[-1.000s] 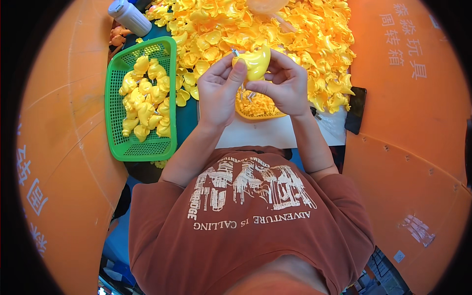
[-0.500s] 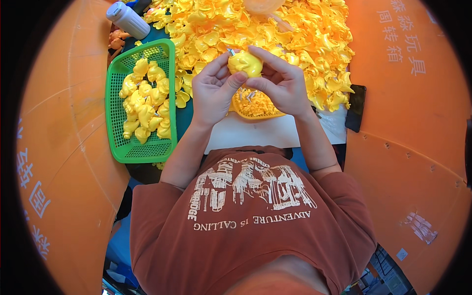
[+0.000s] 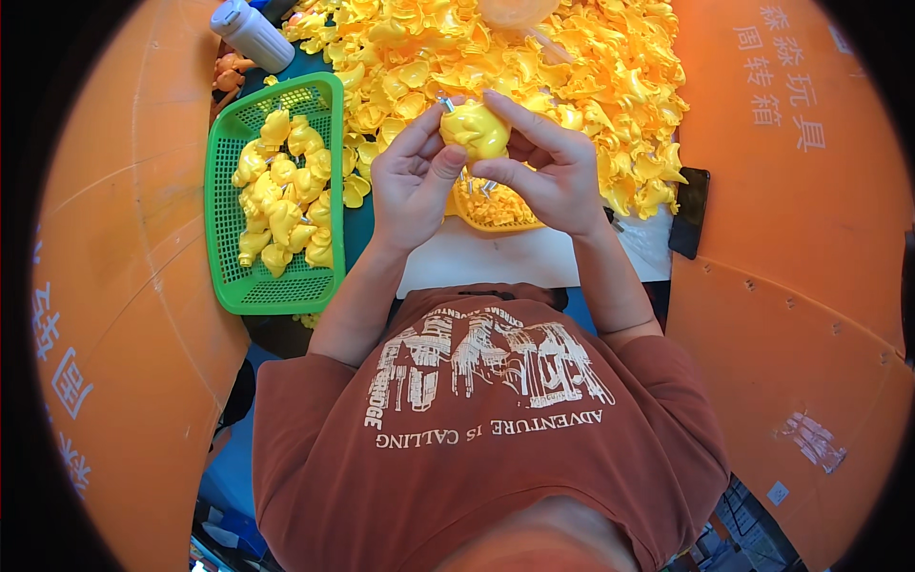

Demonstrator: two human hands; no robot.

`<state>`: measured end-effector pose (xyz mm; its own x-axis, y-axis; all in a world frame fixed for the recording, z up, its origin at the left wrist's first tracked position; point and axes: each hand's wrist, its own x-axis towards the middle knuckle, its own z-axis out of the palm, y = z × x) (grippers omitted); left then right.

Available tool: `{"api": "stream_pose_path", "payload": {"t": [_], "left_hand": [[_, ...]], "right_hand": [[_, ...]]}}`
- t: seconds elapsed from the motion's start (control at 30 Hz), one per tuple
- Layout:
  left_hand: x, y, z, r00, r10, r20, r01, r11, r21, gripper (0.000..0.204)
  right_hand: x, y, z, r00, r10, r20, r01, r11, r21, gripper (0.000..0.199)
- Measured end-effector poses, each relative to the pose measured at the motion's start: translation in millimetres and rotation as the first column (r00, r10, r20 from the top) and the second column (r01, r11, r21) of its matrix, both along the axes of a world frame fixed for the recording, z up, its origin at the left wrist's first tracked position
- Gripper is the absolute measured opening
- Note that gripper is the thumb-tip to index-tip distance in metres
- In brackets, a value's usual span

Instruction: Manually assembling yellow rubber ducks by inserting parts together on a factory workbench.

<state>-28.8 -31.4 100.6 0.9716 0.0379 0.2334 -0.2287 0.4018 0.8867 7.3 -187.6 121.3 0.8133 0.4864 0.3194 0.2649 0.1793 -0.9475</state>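
Observation:
Between my two hands is a rounded, glossy yellow plastic toy figure (image 3: pixel 478 131), with a small silvery metal piece sticking out at its upper left. My left hand (image 3: pixel 416 176) grips its left side, thumb below and fingers behind. On the other side my right hand (image 3: pixel 550 167) has its index finger over the top and its thumb underneath. Below them sits a yellow basket (image 3: pixel 510 228) of small yellow parts, with a few silvery metal pieces on top. A green mesh basket (image 3: pixel 217 229) to the left contains several similar yellow figures (image 3: pixel 284 195).
A big heap of yellow plastic shells (image 3: pixel 610 105) covers the far table. A pale bottle (image 3: pixel 253 36) lies beyond the green basket, near orange pieces (image 3: pixel 230 74). A dark phone-like slab (image 3: pixel 690 212) rests at the right. Orange panels (image 3: pixel 791 257) stand on both sides.
The toy figure has turned slightly in my fingers, and my left thumb has shifted a little left along its lower side. Both hands keep their hold.

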Motion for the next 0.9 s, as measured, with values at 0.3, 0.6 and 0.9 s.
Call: {"api": "stream_pose_path", "payload": {"t": [0.3, 0.6, 0.9], "left_hand": [[-8, -7, 14, 0.996, 0.08, -0.03, -0.081, 0.996, -0.033, 0.037], [-8, -13, 13, 0.984, 0.076, 0.16, -0.096, 0.988, 0.12, 0.039], [7, -1, 6, 0.979, -0.025, 0.2, 0.002, 0.993, 0.114, 0.041]], "right_hand": [[-3, 7, -1, 0.925, -0.035, 0.379, 0.134, 0.961, -0.24, 0.056], [0, 5, 5, 0.983, -0.164, -0.078, 0.172, 0.978, 0.114, 0.023], [10, -5, 1, 0.978, 0.025, -0.205, 0.023, 0.972, 0.232, 0.025]]}}
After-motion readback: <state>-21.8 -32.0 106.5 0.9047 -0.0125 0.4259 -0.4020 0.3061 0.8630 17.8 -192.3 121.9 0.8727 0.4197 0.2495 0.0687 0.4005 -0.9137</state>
